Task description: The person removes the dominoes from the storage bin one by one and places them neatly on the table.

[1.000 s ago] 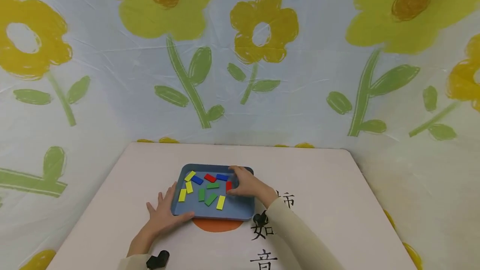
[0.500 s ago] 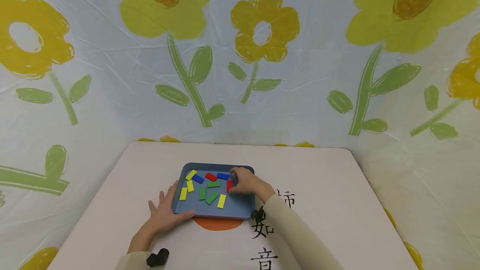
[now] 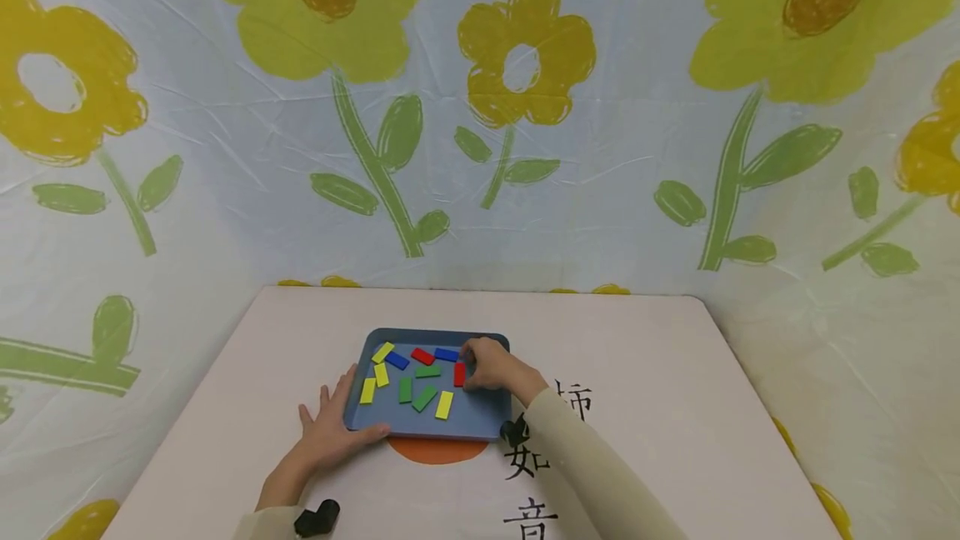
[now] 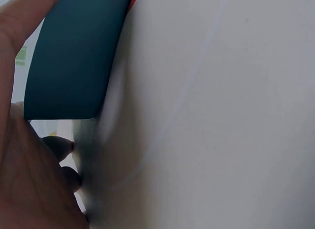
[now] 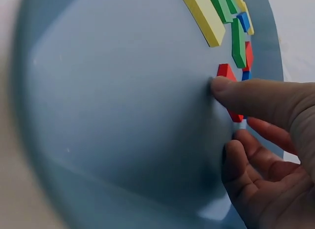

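A shallow blue-grey tray [image 3: 480, 423] holds several flat rectangular blocks. My right hand [image 3: 495, 365] reaches in at its right side with loosely bent fingers. The thumb lies against a red block [image 3: 459, 374], or just in front of it; in the right wrist view that red block [image 5: 225, 70] shows partly behind the thumb. Its fingertips are near a blue block [image 3: 446, 354], with a gap between them and the thumb. My left hand [image 3: 328, 432] rests at the tray's near-left corner, fingers spread; in the left wrist view the tray wall [image 4: 74, 56] stands beside it.
Three green blocks, including one at the middle [image 3: 424, 398], lie among yellow blocks, such as one near the front [image 3: 444, 405]. Another red block [image 3: 422, 356] lies near the back. The pale table [image 3: 645, 407] bears black characters and an orange shape [image 3: 438, 451] by the tray.
My right hand has shifted slightly right, its fingertips and thumb drawing closer together. The red block stays in the same place in the tray. My left hand keeps its position at the tray.
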`<action>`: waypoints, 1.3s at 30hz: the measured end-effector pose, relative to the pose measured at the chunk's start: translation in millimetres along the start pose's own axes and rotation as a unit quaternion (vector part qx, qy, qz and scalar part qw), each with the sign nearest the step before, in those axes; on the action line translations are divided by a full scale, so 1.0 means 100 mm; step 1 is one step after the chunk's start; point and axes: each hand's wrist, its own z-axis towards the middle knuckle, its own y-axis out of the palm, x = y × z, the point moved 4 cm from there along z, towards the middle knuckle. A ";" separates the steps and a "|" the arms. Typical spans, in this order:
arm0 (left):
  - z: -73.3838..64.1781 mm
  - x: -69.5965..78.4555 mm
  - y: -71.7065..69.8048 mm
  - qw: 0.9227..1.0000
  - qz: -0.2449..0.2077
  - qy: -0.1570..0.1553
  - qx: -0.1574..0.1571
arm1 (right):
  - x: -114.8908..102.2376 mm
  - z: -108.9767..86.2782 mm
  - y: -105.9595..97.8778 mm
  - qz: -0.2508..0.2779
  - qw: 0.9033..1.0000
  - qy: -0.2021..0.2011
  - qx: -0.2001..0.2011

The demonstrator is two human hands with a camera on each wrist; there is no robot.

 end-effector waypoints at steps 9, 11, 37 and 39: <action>0.00 0.02 0.02 1.000 0.000 0.003 -0.008 | -0.03 -0.04 0.02 -0.010 1.000 -0.005 0.006; 0.00 0.02 0.02 1.000 0.001 0.004 -0.007 | -0.03 -0.05 0.02 -0.008 1.000 -0.001 0.005; 0.01 0.01 0.00 1.000 -0.011 -0.003 -0.010 | 0.28 -0.39 -0.46 0.217 0.970 -0.007 0.110; -0.01 0.02 0.00 1.000 -0.014 -0.001 -0.012 | 0.38 -0.43 -0.51 0.235 0.964 0.012 0.125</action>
